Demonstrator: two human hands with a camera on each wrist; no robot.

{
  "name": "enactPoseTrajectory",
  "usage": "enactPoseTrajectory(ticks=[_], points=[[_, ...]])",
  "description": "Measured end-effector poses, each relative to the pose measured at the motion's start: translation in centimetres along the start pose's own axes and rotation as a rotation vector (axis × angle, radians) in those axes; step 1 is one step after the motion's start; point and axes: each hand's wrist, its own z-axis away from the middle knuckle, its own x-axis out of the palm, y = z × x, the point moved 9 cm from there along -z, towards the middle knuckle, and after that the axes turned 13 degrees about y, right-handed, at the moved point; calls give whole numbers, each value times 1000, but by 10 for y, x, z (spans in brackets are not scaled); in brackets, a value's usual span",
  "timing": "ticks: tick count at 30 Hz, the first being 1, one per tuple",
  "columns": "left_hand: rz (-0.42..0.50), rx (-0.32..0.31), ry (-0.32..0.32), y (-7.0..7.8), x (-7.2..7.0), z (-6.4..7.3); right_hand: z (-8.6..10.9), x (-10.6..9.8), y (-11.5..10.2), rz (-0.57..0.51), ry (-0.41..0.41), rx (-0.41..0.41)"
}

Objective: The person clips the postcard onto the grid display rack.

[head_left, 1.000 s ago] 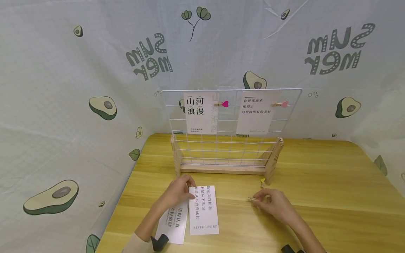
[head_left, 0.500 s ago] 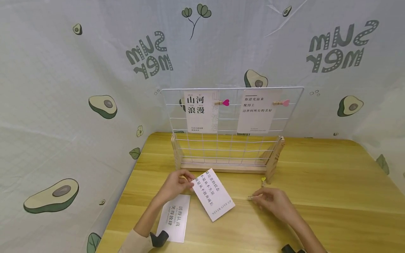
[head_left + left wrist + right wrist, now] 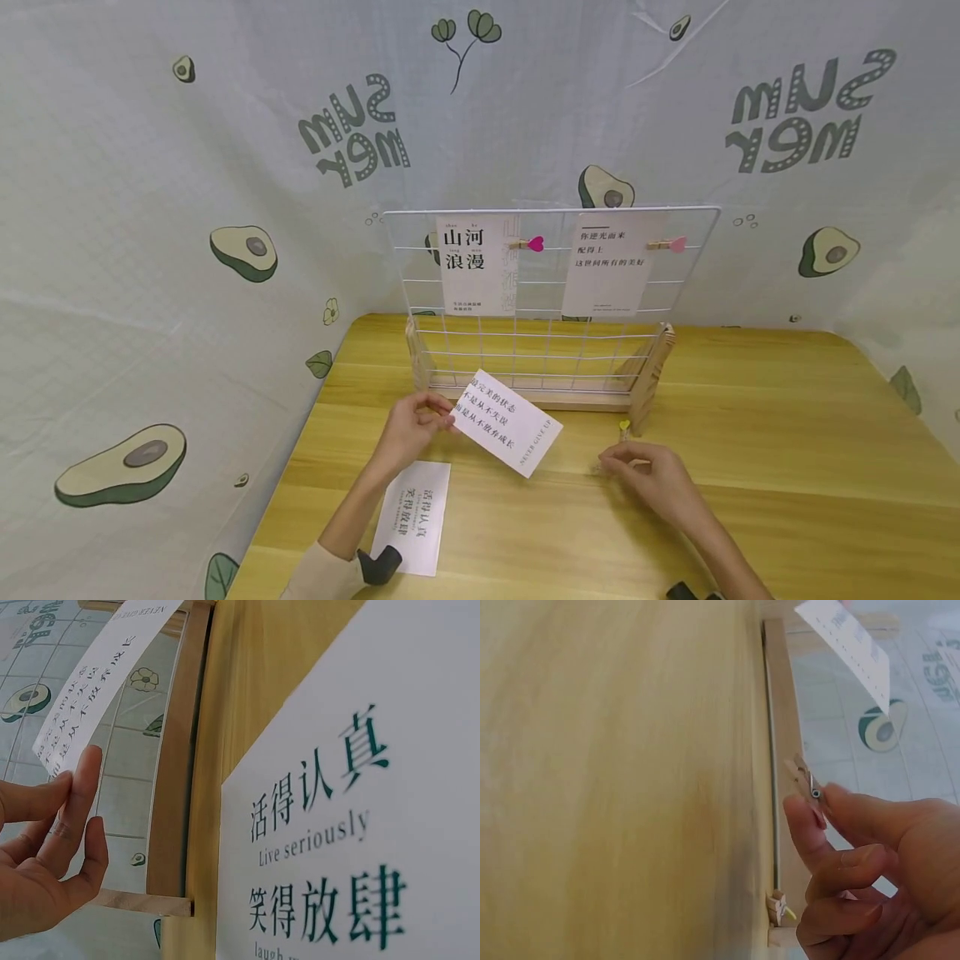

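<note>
By one corner, between thumb and fingers, my left hand pinches a white printed card, tilted and raised in front of the rack; the left wrist view shows the card above the fingertips. My right hand holds a small wooden clothespin between thumb and index finger, low over the table's right half. A second white card lies flat on the table beneath my left forearm. Just beyond my right hand, another clothespin with a yellow heart sits by the rack's right foot.
A white wire grid rack on a wooden base stands at the table's middle. Two cards hang on it, held by a dark pink heart clothespin and a light pink one. Behind hangs an avocado-print cloth.
My left hand has lifted the card off the table and moved it up toward the rack, turning it from upright to slanted sideways. The right hand stays nearly in place with its clothespin.
</note>
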Motion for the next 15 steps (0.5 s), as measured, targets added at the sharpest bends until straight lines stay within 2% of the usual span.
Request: enactPoseTrajectory(ticks=[6, 15], points=[[29, 2, 97, 2, -6, -4, 1, 0, -3, -16, 14, -28], [82, -24, 246, 2, -15, -11, 0, -1, 3, 25, 64, 19]])
